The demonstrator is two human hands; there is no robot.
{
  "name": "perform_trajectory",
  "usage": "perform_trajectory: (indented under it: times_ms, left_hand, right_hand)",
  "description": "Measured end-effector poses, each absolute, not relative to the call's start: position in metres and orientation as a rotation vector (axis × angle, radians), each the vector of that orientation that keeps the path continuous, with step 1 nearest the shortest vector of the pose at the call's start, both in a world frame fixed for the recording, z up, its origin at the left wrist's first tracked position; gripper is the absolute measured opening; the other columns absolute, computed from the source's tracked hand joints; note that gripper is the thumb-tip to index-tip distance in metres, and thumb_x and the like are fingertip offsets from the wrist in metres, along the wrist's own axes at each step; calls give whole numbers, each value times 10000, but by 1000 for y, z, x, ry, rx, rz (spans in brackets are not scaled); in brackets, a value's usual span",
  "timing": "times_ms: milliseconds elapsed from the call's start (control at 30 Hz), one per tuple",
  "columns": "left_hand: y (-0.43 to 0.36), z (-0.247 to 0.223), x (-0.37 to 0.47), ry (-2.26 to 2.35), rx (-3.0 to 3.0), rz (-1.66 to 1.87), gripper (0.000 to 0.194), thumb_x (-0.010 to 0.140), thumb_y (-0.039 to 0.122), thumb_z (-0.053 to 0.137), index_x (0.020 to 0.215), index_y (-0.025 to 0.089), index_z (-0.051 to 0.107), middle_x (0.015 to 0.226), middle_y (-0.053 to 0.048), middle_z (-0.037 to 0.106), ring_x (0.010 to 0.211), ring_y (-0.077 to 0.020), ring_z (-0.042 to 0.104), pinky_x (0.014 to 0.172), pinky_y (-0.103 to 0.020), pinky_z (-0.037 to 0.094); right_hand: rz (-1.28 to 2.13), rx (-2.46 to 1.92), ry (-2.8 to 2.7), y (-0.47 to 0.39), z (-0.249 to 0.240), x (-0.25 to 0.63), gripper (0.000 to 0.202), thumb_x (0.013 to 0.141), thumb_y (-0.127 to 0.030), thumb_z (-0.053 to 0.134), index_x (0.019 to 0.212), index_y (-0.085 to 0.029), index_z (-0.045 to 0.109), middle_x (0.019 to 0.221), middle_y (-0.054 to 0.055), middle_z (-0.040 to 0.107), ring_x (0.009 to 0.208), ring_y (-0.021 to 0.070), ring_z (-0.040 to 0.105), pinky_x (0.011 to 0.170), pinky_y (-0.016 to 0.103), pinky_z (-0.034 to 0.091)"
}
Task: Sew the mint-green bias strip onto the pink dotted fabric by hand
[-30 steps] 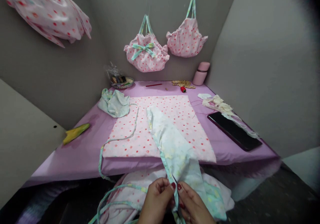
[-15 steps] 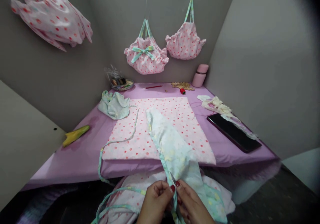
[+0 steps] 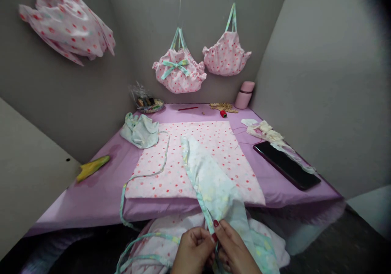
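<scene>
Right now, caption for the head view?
Two hands, left and right, pinch the edge of a pale green cloth over spotted pink fabric.

Lt-grn fabric w/ folded edge

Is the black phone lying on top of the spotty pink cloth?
No, the phone lies on the purple tablecloth, beside the spotty cloth.

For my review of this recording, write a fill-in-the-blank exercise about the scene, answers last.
The left hand and right hand pinch the green cloth. Their visible nails are painted ____. The phone lies on the table's ____ side. The bottle is ____.

Missing words: red; right; pink.
</scene>
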State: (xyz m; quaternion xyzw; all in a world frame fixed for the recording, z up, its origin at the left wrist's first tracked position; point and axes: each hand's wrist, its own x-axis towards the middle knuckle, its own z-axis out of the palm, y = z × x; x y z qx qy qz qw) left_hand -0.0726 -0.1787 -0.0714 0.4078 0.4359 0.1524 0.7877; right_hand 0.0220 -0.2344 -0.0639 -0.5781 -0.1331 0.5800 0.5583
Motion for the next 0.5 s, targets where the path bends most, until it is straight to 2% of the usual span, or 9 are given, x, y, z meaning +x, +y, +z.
perform_trajectory:
  times_ms: [500]
  left_hand:
    - [-179,-79,-70,926,889,328,449,497,536,758,550,165,511,393,54,496,360,-71,384,424,-202,261]
  right_hand:
    - [1365,-1323,-242,-233,-60,21,445,621,-595,674,679,-205,469,425,-111,326,313,29,258,301,132,144]
